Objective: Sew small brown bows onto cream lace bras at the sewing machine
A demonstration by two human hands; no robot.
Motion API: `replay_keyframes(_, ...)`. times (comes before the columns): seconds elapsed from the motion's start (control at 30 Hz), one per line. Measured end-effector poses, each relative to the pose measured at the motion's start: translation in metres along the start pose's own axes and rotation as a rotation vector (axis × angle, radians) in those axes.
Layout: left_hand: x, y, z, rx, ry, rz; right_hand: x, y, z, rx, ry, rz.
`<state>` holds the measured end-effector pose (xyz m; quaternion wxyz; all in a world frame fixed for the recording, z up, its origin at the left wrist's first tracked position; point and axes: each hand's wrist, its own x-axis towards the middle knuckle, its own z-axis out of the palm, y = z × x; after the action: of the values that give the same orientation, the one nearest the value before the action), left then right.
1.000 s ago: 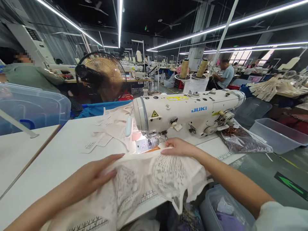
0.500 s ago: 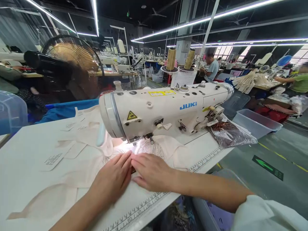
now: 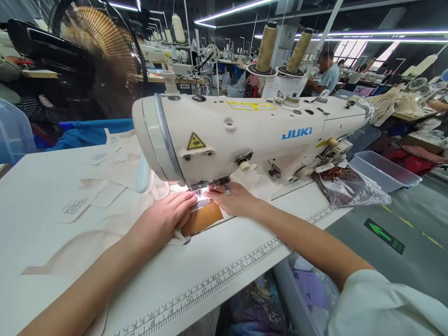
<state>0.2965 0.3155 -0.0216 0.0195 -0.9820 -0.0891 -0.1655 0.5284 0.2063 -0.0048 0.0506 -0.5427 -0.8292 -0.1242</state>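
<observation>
A white JUKI sewing machine stands on the table, its lamp shining on the needle area. My left hand lies left of the needle, fingers together and curled over a pale fabric piece. Its thumb is mostly hidden. My right hand reaches under the machine head, fingertips closed on the fabric's edge close to the presser foot. More pale cloth shows behind that hand. Between my wrists an orange-brown plate in the machine bed is exposed.
Pale cut pieces and printed labels lie at left. A ruler strip runs along the front edge. A plastic bag of brown items is at right, near a clear bin. A large fan and other workers are behind.
My right hand has moved forward and right, under the machine head, away from my left hand. The orange-brown plate is now uncovered. The camera view has shifted closer and lower.
</observation>
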Motion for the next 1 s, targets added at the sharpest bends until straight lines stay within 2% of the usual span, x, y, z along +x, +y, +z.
replay_keyframes(0.17, 0.001, -0.006, -0.001, -0.034, 0.000, -0.007, 0.001, 0.001, 0.000, 0.014, -0.051, 0.004)
replay_keyframes(0.27, 0.002, -0.004, -0.001, -0.042, -0.026, -0.048, 0.003, 0.002, -0.003, 0.013, -0.079, 0.000)
replay_keyframes(0.37, 0.001, 0.000, -0.002, -0.032, -0.046, -0.028, 0.002, 0.001, -0.005, 0.003, -0.101, -0.003)
replay_keyframes(0.6, -0.005, 0.005, 0.002, 0.008, -0.032, 0.015, 0.002, -0.003, -0.007, -0.035, -0.090, -0.012)
replay_keyframes(1.0, -0.009, 0.016, 0.005, 0.116, -0.051, -0.021, 0.002, -0.011, -0.013, -0.080, -0.108, -0.005)
